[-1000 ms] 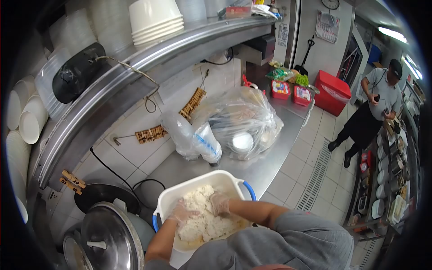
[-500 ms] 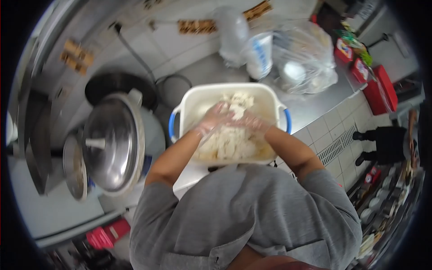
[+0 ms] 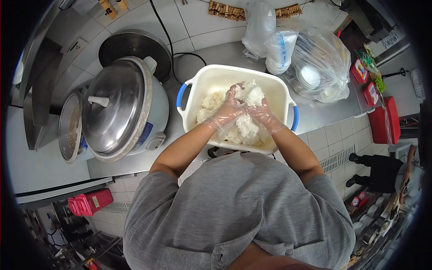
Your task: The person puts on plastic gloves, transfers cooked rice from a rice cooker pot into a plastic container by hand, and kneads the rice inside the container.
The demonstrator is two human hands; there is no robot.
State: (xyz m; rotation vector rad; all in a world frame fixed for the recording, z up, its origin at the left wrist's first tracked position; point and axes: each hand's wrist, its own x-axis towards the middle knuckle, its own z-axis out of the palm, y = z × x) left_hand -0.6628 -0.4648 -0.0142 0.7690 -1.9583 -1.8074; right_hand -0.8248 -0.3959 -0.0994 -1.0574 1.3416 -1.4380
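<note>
A white tub [image 3: 274,81] with blue handles stands on the steel counter, with white rice [image 3: 209,104] inside. Both hands wear clear plastic gloves and are close together over the tub. My left hand [image 3: 228,109] is curled round the left side of a clump of rice. On the clump's right side is my right hand [image 3: 262,112], its fingers also wrapped against the grains. Loose rice lies below and to the left of the hands.
Left of the tub is a large cooker with a metal lid [image 3: 114,108]. Plastic bags [image 3: 319,67] and a wrapped cup stack [image 3: 281,51] lie at the right on the steel counter [image 3: 225,51]. A person [image 3: 382,173] stands far right.
The view has shifted and turned down over the tub. Both hands have lifted a clump of rice between them; earlier they were pressed down into the rice.
</note>
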